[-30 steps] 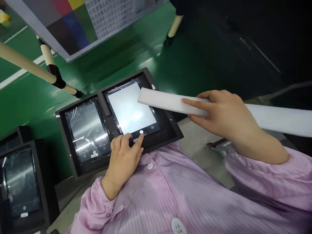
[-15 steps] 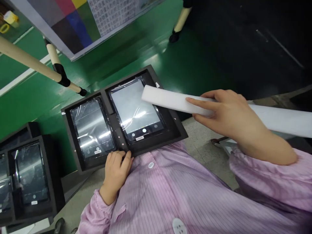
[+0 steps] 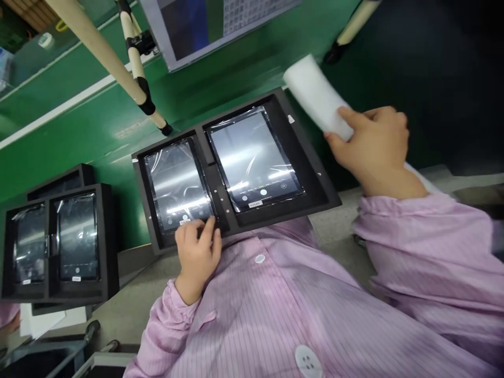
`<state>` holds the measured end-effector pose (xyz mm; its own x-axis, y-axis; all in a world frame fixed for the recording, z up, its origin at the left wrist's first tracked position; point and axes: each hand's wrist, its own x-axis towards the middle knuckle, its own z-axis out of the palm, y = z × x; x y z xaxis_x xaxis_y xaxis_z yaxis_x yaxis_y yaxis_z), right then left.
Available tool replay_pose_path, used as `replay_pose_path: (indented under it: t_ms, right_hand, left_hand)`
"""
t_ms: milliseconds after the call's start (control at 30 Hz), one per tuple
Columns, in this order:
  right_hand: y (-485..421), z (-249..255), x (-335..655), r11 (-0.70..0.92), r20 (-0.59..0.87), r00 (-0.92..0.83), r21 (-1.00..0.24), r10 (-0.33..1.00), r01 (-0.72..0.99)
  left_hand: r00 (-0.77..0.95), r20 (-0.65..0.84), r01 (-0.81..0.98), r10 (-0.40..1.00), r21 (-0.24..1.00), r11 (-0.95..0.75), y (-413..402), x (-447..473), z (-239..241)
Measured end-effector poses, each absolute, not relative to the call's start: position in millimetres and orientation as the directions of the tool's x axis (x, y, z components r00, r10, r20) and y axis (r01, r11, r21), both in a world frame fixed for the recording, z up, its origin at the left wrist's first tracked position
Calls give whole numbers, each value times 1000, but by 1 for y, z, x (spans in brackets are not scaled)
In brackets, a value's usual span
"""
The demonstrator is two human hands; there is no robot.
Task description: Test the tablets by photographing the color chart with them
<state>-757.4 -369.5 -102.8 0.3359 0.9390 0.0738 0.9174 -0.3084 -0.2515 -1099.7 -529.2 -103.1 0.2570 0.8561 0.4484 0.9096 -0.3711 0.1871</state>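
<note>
My right hand [image 3: 376,147] is closed around a long white foam strip [image 3: 315,92], gripping it with thumb and fingers. The strip's far end points up and left, past the right corner of a black foam tray [image 3: 315,202]. In the tray lie two tablets side by side, a lit one [image 3: 255,157] on the right and a dimmer one [image 3: 177,184] on the left. My left hand [image 3: 199,254] is at the tray's near edge, its fingers bent and apart, tips over the left tablet's lower corner by its white label. It holds nothing that I can see.
Another black tray [image 3: 108,241] with two tablets stands at the left, a further tray [image 3: 84,176] behind it. Tripod-like beige poles [image 3: 106,58] and a colour chart board [image 3: 189,58] stand ahead. A cart [image 3: 66,352] is at lower left, near another person's hand [image 3: 13,323].
My right hand has swung the foam strip away from the lit tablet, up and to the right. My left hand's fingers have shifted from the tray edge onto the left tablet's corner.
</note>
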Motion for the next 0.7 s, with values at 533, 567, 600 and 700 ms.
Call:
replay_pose_path:
  t_ms: [533,567,600,700]
  right_hand:
    - [-406,-109,-777,-32,-184,-120,-659,976,752]
    - [-409,-111,-779,-29,-180,-128,-677,975,735]
    - [-411,-113,-780,-22,-166,-126,-686,978,728]
    - [-411,-117,-784,2,-114,-102,-653,988,757]
  left_hand:
    - [-304,195,953,932,65,297,-544,-1162,-87]
    - [-323,172,946,931,61,317,-544,-1167,-86]
    - [-328,157,945,932,60,323,-544,-1169,-86]
    - [-326,215,945,921,93,313,-542,-1165,-84]
